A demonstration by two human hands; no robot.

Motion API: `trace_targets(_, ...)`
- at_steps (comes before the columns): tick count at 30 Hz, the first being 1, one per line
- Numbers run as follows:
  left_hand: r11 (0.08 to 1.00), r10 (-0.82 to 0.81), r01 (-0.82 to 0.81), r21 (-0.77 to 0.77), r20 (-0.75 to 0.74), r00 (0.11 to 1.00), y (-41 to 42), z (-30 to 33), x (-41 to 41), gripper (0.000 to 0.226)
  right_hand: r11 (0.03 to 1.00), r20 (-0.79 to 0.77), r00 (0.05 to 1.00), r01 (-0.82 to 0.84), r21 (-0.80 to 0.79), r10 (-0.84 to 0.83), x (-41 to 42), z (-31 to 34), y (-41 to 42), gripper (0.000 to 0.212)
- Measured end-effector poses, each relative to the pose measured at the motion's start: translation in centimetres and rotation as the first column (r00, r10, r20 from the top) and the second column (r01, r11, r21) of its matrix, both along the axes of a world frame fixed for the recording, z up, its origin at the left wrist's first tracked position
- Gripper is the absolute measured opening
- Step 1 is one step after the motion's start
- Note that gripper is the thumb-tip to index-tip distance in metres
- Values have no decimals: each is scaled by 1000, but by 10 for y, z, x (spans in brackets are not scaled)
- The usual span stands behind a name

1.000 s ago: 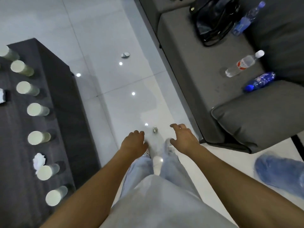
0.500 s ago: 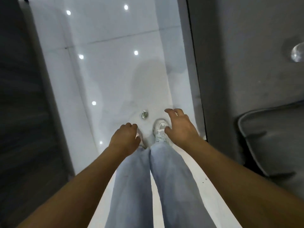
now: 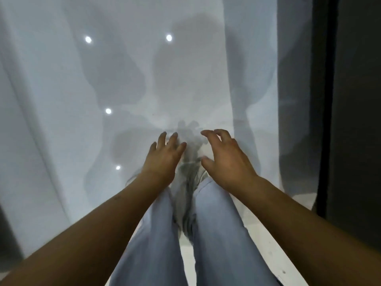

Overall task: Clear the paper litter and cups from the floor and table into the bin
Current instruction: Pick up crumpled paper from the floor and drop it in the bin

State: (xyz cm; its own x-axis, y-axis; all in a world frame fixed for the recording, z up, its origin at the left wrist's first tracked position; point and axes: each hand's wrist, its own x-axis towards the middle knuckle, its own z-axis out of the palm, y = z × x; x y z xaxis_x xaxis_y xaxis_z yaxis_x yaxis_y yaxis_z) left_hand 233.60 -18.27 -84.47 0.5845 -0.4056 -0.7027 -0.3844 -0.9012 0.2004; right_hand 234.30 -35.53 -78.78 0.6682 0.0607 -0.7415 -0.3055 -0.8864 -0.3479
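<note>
As I bend over the floor point(image 3: 61, 120), both forearms run up the frame from its lower corners, and the whole view is smeared by motion.

Hands, two. My left hand point(image 3: 165, 159) has its back to the camera, with fingers straight, fanned apart and pointing away from me; it holds nothing. My right hand point(image 3: 224, 159) is level with it, fingers loosely arched and spread, thumb standing off toward the left hand; it too holds nothing. The hands are near each other but do not touch.

Task item, one. A small grey object point(image 3: 188, 129) lies on the pale tile just beyond the fingertips, in the gap between the two hands. Neither hand touches it. It is too blurred for me to tell its long axis, which way it points, or whether it is paper. No cup or bin is in the frame.

Other things. Two legs in light blue jeans point(image 3: 216, 234) run up the middle under the hands, with pale shoes point(image 3: 191, 174) showing blurred between the wrists. Four bright light spots point(image 3: 88, 39) are reflected in the glossy tile. One dark upright surface point(image 3: 354, 120) borders the floor on my right.
</note>
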Motion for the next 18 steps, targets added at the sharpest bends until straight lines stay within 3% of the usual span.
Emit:
trace_targets(5, 999, -39, 39, -16, -32, 999, 5, -29, -10, 72, 1000, 6, 1000, -14, 7, 14, 9, -26, 5, 58)
trace_targets(8, 992, -43, 44, -114, 11, 999, 9, -18, -2, 66, 999, -2, 999, -39, 13, 39, 13, -19, 12, 57)
trace_targets(11, 985, 95, -100, -141, -42, 995, 17, 19, 7, 55, 998, -9, 998, -68, 4, 68, 18, 7, 22, 57)
trace_targets(18, 960, 261, -253, -122, 55, 964, 51, 152, 48, 42, 991, -52, 990, -133, -9, 132, 43, 135, 54, 58)
